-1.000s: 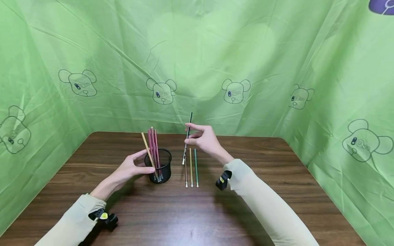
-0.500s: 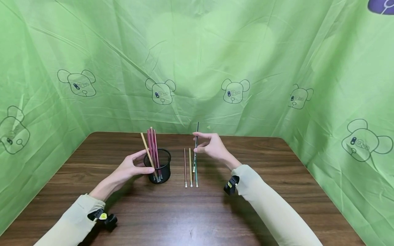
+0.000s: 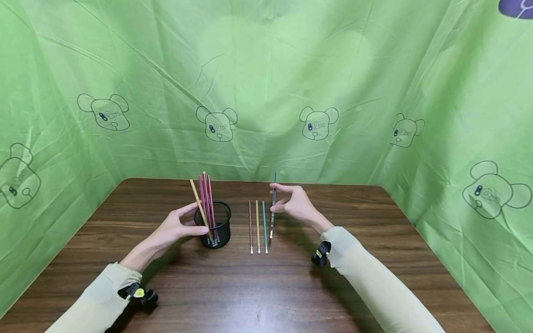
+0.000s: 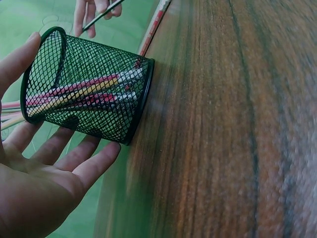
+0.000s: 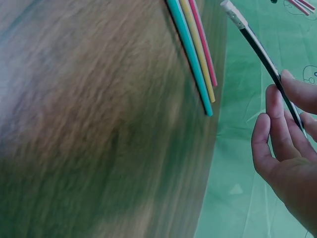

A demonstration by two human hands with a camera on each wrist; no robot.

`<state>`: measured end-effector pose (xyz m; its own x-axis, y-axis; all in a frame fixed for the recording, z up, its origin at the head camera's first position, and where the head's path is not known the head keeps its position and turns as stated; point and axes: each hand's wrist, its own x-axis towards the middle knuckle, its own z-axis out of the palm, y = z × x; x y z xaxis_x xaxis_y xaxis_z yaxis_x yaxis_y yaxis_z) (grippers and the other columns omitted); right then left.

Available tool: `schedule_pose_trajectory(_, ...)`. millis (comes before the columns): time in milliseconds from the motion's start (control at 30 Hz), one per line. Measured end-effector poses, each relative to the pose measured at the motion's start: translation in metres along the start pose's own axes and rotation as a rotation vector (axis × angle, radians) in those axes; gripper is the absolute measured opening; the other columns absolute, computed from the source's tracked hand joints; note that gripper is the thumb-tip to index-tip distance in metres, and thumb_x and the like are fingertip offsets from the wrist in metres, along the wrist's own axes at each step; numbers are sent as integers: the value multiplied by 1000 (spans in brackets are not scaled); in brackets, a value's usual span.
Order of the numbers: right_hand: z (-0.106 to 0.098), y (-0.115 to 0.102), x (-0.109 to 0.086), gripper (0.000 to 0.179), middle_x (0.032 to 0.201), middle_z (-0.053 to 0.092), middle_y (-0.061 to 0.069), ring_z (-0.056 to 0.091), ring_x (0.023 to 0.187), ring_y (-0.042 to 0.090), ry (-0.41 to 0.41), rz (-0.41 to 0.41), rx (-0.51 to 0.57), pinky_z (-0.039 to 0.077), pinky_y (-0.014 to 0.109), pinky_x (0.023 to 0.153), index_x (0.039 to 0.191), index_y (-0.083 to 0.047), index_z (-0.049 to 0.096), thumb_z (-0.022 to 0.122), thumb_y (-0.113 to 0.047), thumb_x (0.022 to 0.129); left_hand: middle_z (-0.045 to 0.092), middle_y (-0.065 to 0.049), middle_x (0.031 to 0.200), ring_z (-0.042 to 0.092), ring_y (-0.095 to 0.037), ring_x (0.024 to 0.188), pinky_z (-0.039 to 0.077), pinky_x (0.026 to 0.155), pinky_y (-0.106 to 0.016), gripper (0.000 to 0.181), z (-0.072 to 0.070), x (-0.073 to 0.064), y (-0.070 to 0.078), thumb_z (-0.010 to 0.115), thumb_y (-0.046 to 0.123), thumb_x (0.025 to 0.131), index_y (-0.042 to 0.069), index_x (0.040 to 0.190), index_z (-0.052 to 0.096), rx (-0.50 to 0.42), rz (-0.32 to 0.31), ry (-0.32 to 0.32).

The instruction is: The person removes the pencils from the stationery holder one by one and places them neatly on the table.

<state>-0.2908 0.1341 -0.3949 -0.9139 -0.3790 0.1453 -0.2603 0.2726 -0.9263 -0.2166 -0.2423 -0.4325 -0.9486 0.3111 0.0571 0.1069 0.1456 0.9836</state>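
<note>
My left hand (image 3: 176, 232) holds a black mesh pencil cup (image 3: 225, 233), thumb by its rim and fingers along the far side in the head view. Several pink-red pencils (image 3: 204, 192) and a yellow one (image 3: 196, 194) stand leaning in the cup. Between thumb and fingers, my right hand (image 3: 294, 202) pinches a dark pencil (image 5: 262, 55), white eraser end down, just right of a row on the table. That row has a red pencil (image 3: 251, 226), a yellow pencil (image 3: 258, 226) and a teal pencil (image 3: 264, 226) side by side, eraser ends toward me.
The brown wood-grain table (image 3: 200, 286) ends at a back edge close behind the cup and pencils. Green cloth (image 3: 266, 69) with printed bear heads hangs behind it and at both sides. Black wrist cameras (image 3: 321, 254) sit over the pale sleeves.
My right hand has carried the dark pencil rightward and lower, from over the red pencil, across the row, to the right of the teal one. The left hand and cup stay almost still.
</note>
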Motion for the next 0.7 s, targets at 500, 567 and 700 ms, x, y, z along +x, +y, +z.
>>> schedule_pose_trajectory(500,1,20,-8,73,105,76,24,78,80,23,-101,68,-157,57,27,78,150,-2,58,82,11,82,48,-23,156,54,-37,134,49,98,-26,89,0,1,1,84,15,90,6,164,35,15,-9,11)
schedule_pose_trajectory(567,2,22,-9,73,106,76,25,78,81,24,-113,83,-154,56,26,77,150,-2,57,81,12,83,49,-23,155,54,-37,134,49,98,-26,90,0,1,1,84,16,90,6,164,35,16,-10,13)
schedule_pose_trajectory(700,5,24,-9,73,102,77,23,78,81,24,-121,96,-171,54,25,75,151,-1,56,82,11,83,49,-23,155,55,-36,134,49,98,-27,89,0,1,1,84,15,91,7,164,35,13,-10,10)
